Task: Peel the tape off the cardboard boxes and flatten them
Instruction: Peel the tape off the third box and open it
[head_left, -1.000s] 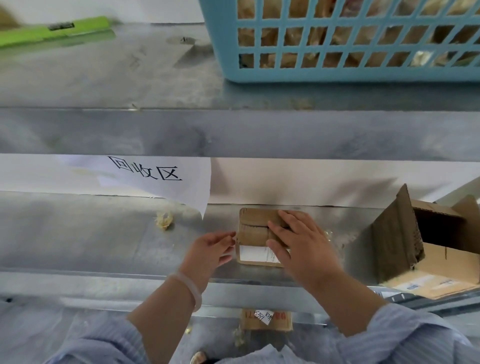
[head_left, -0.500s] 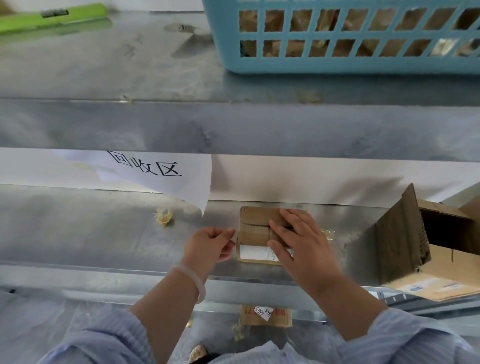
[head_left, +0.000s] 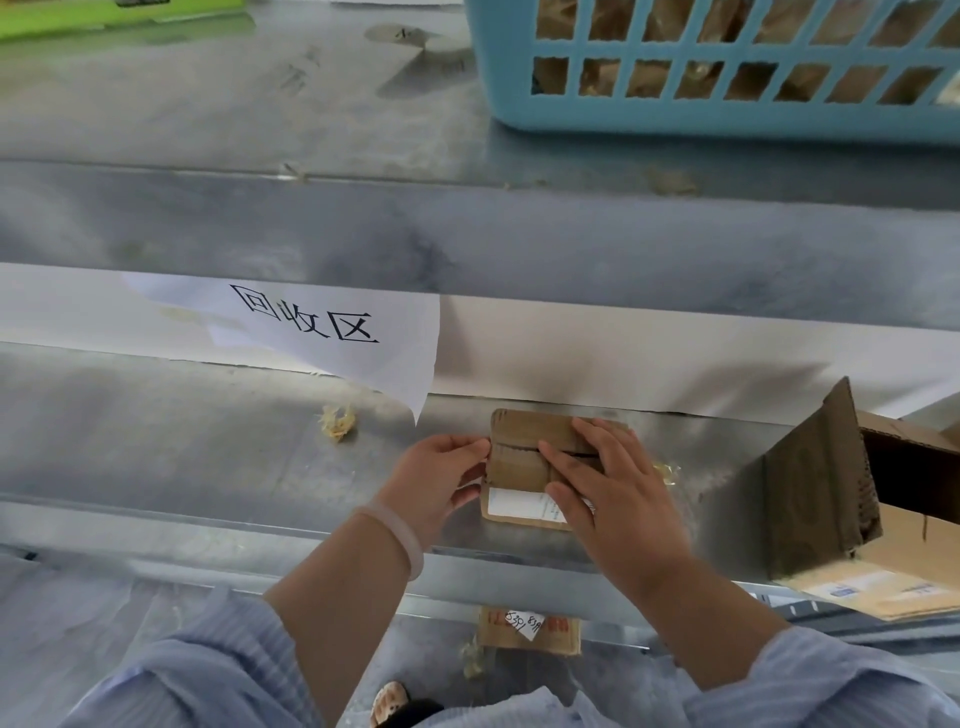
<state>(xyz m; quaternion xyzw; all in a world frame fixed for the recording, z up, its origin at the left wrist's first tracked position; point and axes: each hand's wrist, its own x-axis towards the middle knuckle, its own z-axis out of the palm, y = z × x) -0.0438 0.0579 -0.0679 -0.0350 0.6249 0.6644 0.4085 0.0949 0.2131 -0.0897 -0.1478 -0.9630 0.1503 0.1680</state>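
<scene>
A small flattened cardboard box (head_left: 524, 434) with a white label (head_left: 511, 505) lies on the lower metal shelf (head_left: 208, 467), close to the back wall. My right hand (head_left: 613, 488) lies flat on its right half, fingers straight and pressing down. My left hand (head_left: 436, 478) is at the box's left edge, thumb and curled fingers pinching that edge. A larger brown cardboard box (head_left: 815, 493) stands open at the right end of the shelf, its flap raised towards me.
A blue plastic basket (head_left: 727, 117) holding cardboard sits on the upper shelf. A white paper sign (head_left: 332, 322) hangs over the back of the lower shelf. Crumpled tape scraps (head_left: 337, 422) lie on the shelf. Another cardboard piece (head_left: 530, 631) lies on the floor below.
My left hand has closed in on the small box's left edge and now pinches it. My right hand stays pressed on the box.
</scene>
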